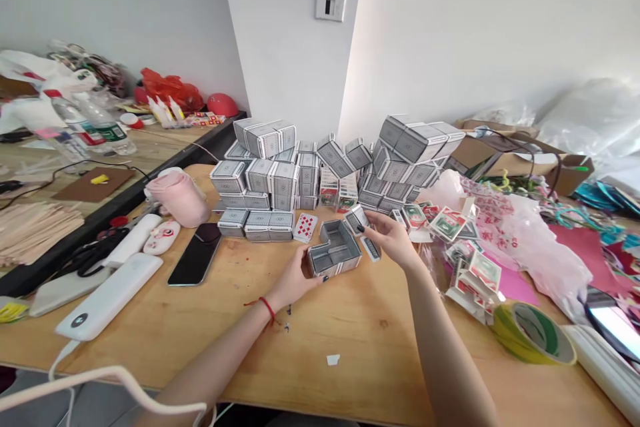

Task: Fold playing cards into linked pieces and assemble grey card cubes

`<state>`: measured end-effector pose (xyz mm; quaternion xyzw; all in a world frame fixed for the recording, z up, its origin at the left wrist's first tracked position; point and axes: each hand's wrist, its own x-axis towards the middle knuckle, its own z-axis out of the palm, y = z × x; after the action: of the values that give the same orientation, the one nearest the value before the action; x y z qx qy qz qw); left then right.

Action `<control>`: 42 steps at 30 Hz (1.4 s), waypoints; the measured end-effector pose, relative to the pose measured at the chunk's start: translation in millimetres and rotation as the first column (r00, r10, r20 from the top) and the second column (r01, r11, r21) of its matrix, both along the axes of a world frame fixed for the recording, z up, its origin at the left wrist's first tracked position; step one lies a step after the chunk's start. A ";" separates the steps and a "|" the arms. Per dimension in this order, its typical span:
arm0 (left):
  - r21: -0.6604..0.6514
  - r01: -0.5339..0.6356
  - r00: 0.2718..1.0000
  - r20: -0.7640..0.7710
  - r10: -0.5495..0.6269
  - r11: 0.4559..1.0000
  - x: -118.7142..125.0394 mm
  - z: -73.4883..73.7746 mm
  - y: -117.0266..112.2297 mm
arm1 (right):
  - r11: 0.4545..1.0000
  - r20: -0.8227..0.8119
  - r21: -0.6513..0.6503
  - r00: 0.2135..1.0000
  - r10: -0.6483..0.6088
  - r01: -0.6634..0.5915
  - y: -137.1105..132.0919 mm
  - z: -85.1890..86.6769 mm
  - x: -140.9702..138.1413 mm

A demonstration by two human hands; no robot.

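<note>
Box (340, 254), grey and open-topped, is mid-tabletop (380, 334), its front wall running roughly along the near edge. The left hand (291, 282) has a thumb-and-finger grip on its left end. The right hand (393, 240) pinches a card (355, 218) just off the box's far right corner, the nearer hand to that corner. A loose card (371, 248) lies just beside the box's right side; stacks (273, 184) stand toward the far edge.

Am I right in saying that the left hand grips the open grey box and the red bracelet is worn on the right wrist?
Not quite: the head view shows the red bracelet on the left wrist, not the right. The left hand does grip the open grey box.
</note>
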<state>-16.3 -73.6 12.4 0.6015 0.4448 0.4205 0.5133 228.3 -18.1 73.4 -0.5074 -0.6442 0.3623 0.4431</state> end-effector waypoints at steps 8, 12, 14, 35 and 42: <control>0.108 0.091 0.966 0.231 -0.114 0.990 -3.5 53.4 47.8 | 0.970 -0.228 0.060 0.943 0.242 -0.235 -0.4 45.5 -30.8; 0.028 0.054 0.944 0.324 -0.060 0.998 2.1 93.5 60.0 | 0.977 -0.294 0.078 0.931 0.214 -0.200 -5.2 54.3 -39.5; 0.003 0.026 0.922 0.385 -0.025 1.000 7.2 107.5 61.1 | 0.982 -0.285 0.079 0.941 0.185 -0.169 -7.8 55.9 -40.7; -0.202 -0.101 0.748 0.631 0.208 0.974 15.6 128.6 46.1 | 0.987 -0.246 0.136 0.968 -0.051 0.087 -42.7 59.6 -77.6; -0.178 -0.091 0.755 0.630 0.184 0.980 15.9 127.0 45.0 | 0.975 -0.158 0.164 0.980 -0.121 0.147 -46.0 59.8 -80.7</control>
<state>-0.4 -28.5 139.3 0.3502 0.3127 0.6064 0.6418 147.7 -64.1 133.2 -0.4809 -0.6032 0.3100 0.5557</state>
